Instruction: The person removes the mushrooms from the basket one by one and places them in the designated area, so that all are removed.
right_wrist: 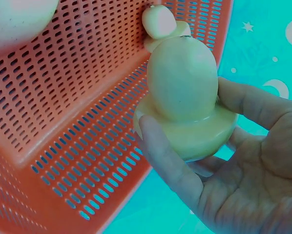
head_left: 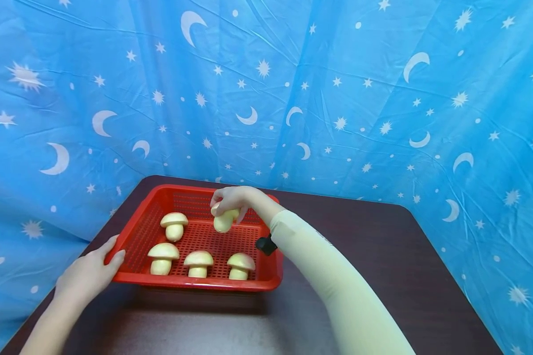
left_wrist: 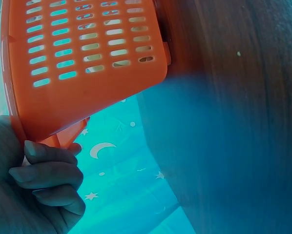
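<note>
With right hand point(head_left: 232, 198), pinching a mushroom point(head_left: 222, 223) by the cap over the red basket point(head_left: 195, 282); with left hand point(head_left: 86, 276), gripping the basket's left rim (for steadiness, probably). Best moved gently, clear of that rim.

The red rectangular slotted basket point(head_left: 195, 282) looks like moulded plastic, smooth, with a glossy rim. The pale yellow mushroom-shaped pieces point(head_left: 163, 251) are smooth with a soft sheen, their material hard to tell. The dark brown table point(head_left: 360, 222) shows wood grain and a satin shine. The blue curtain with white moons and stars point(head_left: 280, 54) looks thin, creased and faintly shiny; the cream sleeve point(head_left: 328, 271) is smooth, matt cloth.
</note>
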The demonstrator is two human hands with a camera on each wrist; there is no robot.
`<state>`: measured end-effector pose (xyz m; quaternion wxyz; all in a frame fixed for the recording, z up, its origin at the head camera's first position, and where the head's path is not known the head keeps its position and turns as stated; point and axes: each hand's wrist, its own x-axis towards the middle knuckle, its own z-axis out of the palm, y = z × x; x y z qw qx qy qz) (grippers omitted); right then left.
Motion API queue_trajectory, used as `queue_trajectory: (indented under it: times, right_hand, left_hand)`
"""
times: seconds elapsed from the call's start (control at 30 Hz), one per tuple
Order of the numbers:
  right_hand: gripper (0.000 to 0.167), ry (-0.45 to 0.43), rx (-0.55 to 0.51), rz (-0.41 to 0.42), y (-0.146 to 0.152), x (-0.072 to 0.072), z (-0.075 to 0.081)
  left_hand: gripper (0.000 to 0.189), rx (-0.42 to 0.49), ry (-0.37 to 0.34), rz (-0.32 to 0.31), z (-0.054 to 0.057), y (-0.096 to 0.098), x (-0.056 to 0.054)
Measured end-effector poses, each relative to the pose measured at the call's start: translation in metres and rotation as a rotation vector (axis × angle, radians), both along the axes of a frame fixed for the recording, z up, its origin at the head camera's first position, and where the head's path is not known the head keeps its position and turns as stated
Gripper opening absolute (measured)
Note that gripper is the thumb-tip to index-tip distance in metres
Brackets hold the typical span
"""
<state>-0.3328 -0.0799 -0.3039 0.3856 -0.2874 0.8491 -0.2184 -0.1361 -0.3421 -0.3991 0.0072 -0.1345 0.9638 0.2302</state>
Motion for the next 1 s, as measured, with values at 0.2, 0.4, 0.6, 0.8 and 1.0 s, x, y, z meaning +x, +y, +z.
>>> queue_trajectory:
  times: [0.2,0.4,0.6,0.8,1.0]
  right_hand:
    - [0.041,-0.005,-0.014,-0.012,0.008,-0.001,0.006]
    - [0.042,-0.001,-0.019,-0.009,0.019,-0.002,0.011]
    - [0.035,0.019,-0.010,-0.041,0.031,-0.002,0.019]
    - [0.043,0.015,0.002,-0.071,0.043,-0.004,0.022]
    - [0.044,0.011,-0.005,-0.085,0.054,-0.005,0.021]
  left_hand:
    - [0.075,-0.004,-0.007,0.006,0.000,0.000,0.000]
    - [0.075,0.000,-0.008,-0.003,0.000,0.000,0.000]
    - [0.074,0.002,-0.001,-0.006,0.001,0.000,0.000]
    - [0.075,-0.001,-0.014,-0.010,0.001,0.000,-0.001]
    - [0.075,-0.002,-0.018,-0.012,-0.001,-0.001,-0.002]
